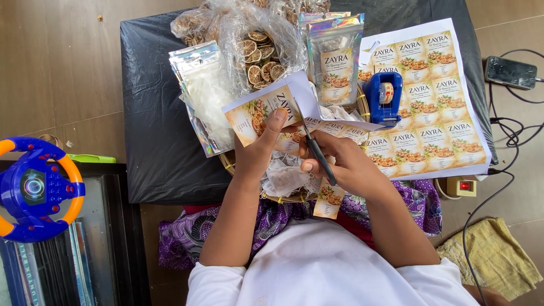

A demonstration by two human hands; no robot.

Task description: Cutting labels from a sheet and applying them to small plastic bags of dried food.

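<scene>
The left hand (258,150) holds a strip of printed labels (266,110) up over the middle of the black-covered bench (153,141); its thumb lies flat across the printed face and the other fingers are hidden behind the paper, so the strip is pinched between them. The right hand (345,164) is closed around a pair of scissors (314,150), fingers curled about the handles, which are hidden. The blades point up and away, toward the lower edge of the strip, just right of the left thumb; whether they are cutting the paper cannot be told. A single cut label (328,201) hangs below the right hand, and more cut pieces lie under both hands in a shallow woven basket (226,161).

Just beyond the right hand stands a blue tape dispenser (384,97), beside a full sheet of uncut labels (433,96). Shiny pouches (334,56) and a clear bag of dried citrus slices (258,54) lie farther back. A toy steering wheel (34,190) sits off to the left.
</scene>
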